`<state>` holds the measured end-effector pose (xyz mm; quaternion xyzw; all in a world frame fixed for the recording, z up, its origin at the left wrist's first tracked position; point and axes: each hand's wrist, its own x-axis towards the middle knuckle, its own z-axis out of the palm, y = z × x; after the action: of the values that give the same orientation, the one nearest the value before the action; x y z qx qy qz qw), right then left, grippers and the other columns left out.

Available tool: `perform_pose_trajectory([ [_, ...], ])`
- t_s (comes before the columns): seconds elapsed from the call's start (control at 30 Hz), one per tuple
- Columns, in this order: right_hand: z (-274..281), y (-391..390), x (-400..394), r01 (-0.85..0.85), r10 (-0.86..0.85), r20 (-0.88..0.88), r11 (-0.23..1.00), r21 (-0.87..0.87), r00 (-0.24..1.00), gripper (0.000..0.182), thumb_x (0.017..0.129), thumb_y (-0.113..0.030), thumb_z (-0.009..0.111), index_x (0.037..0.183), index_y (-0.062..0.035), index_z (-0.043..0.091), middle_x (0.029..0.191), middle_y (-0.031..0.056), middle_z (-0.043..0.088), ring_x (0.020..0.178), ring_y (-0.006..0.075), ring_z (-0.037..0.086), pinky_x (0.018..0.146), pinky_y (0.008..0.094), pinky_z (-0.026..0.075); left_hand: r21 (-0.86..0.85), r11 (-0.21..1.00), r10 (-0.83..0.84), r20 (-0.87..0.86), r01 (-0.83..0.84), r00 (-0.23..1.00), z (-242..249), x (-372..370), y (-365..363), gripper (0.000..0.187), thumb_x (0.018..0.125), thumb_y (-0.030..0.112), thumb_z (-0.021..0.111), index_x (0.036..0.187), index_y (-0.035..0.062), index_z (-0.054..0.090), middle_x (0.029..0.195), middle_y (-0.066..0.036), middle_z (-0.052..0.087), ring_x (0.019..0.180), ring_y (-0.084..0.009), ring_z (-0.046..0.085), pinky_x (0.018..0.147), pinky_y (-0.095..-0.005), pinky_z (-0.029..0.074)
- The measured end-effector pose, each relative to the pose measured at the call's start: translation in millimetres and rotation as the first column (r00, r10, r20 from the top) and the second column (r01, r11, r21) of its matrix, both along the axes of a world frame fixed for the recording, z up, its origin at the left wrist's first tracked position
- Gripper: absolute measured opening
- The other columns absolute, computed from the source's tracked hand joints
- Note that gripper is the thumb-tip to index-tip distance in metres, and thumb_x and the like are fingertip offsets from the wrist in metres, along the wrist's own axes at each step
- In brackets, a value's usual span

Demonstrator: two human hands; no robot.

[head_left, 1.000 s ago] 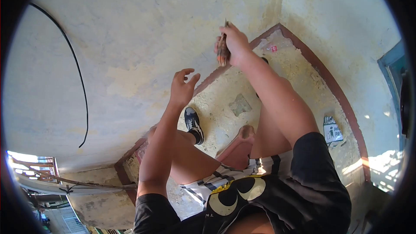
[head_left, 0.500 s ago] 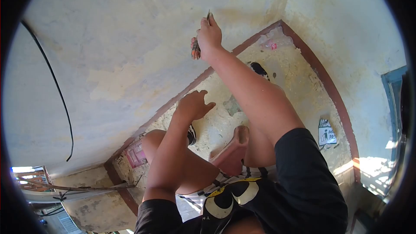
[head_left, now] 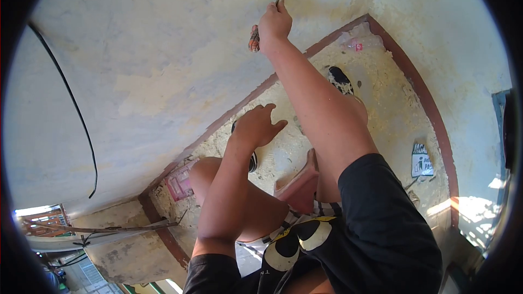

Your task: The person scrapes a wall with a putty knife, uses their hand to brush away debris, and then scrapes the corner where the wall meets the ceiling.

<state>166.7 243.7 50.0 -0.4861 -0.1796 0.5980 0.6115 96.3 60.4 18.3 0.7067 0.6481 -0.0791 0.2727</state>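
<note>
My right hand (head_left: pixel 275 23) is raised against the mottled, patchy wall (head_left: pixel 158 95), its fingers closed round a scraper (head_left: pixel 254 39). The orange-and-dark handle sticks out on the left side of the fist, and a thin edge of blade shows above the thumb at the wall. Most of the tool is hidden by the hand. Lower down, my left hand (head_left: pixel 256 126) hangs in the air over my knee, empty, with thumb and fingers apart.
Pale flakes litter the floor (head_left: pixel 381 114), bordered by a brown painted band (head_left: pixel 430 109). A plastic bottle (head_left: pixel 362 44) lies in the corner, a printed packet (head_left: pixel 421 162) at right, a pink packet (head_left: pixel 180 182) at left. A reddish stool (head_left: pixel 300 188) is between my legs. A black cable (head_left: pixel 76 103) hangs left.
My right hand with the scraper has moved up and slightly right along the wall. The left hand has shifted a little right and up, still open. The whole view has shifted slightly.
</note>
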Motion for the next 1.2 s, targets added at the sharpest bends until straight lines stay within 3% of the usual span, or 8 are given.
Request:
perform_pose_trajectory([
  [0.07,0,0,0,-0.015,0.013,-0.106,1.000,-0.021,0.994,0.045,0.100,-0.021,0.040,0.145,-0.0129,0.039,0.090,0.0085,0.059,0.053,0.0196,0.053,0.052,0.0343,0.048,0.009,1.000,0.008,0.016,-0.008,1.000,0,0,-1,0.062,0.087,0.045,0.060,0.134,0.0057,0.050,0.123,-0.020,0.059,0.113,-0.0351,0.058,0.095,-0.0432,0.047],
  [0.2,-1,3,0,-0.007,0.007,-0.072,1.000,0.009,0.997,0.044,0.100,-0.020,0.040,0.144,-0.0124,0.040,0.092,0.0082,0.059,0.054,0.0191,0.053,0.052,0.0343,0.048,0.008,1.000,0.002,0.037,-0.003,0.999,1,5,-1,0.062,0.087,0.046,0.060,0.133,0.0056,0.050,0.124,-0.020,0.059,0.113,-0.0350,0.058,0.095,-0.0429,0.047],
  [0.27,0,6,1,0.024,-0.025,-0.164,1.000,-0.007,0.986,0.043,0.100,-0.019,0.040,0.142,-0.0117,0.042,0.093,0.0083,0.058,0.055,0.0189,0.053,0.051,0.0346,0.048,-0.009,1.000,0.014,0.032,-0.014,0.999,3,11,2,0.060,0.088,0.044,0.061,0.133,0.0051,0.051,0.125,-0.020,0.058,0.115,-0.0349,0.056,0.097,-0.0423,0.045],
  [0.73,10,3,5,-0.026,0.028,-0.109,0.999,0.019,0.994,0.042,0.100,-0.019,0.041,0.141,-0.0119,0.044,0.081,0.0083,0.057,0.051,0.0195,0.053,0.049,0.0350,0.046,-0.020,1.000,-0.006,0.005,0.007,1.000,-3,10,4,0.062,0.087,0.046,0.061,0.134,0.0071,0.050,0.123,-0.019,0.059,0.113,-0.0340,0.058,0.095,-0.0433,0.047],
  [0.8,9,6,1,0.044,-0.040,-0.204,0.999,0.013,0.978,0.030,0.099,-0.023,0.045,0.128,-0.0153,0.050,0.079,0.0058,0.045,0.054,0.0223,0.047,0.047,0.0374,0.042,-0.043,0.999,0.016,-0.010,-0.016,1.000,0,11,5,0.062,0.087,0.046,0.061,0.134,0.0069,0.050,0.123,-0.019,0.059,0.113,-0.0344,0.058,0.094,-0.0435,0.047],
  [1.03,-8,24,7,0.075,-0.079,-0.281,0.997,-0.028,0.956,0.030,0.100,-0.023,0.043,0.128,-0.0154,0.048,0.081,0.0066,0.046,0.055,0.0220,0.047,0.048,0.0379,0.042,-0.057,0.998,-0.009,0.015,0.010,1.000,-6,13,7,0.062,0.087,0.046,0.060,0.134,0.0060,0.049,0.122,-0.021,0.059,0.112,-0.0349,0.058,0.094,-0.0434,0.047],
  [1.1,-10,30,17,0.085,-0.110,-0.302,0.992,-0.094,0.947,0.045,0.099,-0.018,0.042,0.144,-0.0151,0.039,0.100,0.0085,0.058,0.053,0.0189,0.051,0.049,0.0343,0.048,-0.051,0.999,0.002,-0.013,-0.002,1.000,-4,14,8,0.062,0.087,0.046,0.060,0.134,0.0058,0.049,0.122,-0.021,0.059,0.113,-0.0348,0.058,0.094,-0.0431,0.047],
  [1.2,-6,34,33,0.168,-0.177,-0.245,0.984,-0.057,0.953,0.041,0.098,-0.018,0.044,0.139,-0.0132,0.046,0.096,0.0084,0.059,0.053,0.0196,0.052,0.048,0.0340,0.048,-0.041,0.999,-0.007,-0.007,0.007,1.000,-3,15,9,0.062,0.088,0.046,0.060,0.134,0.0055,0.049,0.123,-0.021,0.059,0.113,-0.0347,0.058,0.094,-0.0429,0.047],
])
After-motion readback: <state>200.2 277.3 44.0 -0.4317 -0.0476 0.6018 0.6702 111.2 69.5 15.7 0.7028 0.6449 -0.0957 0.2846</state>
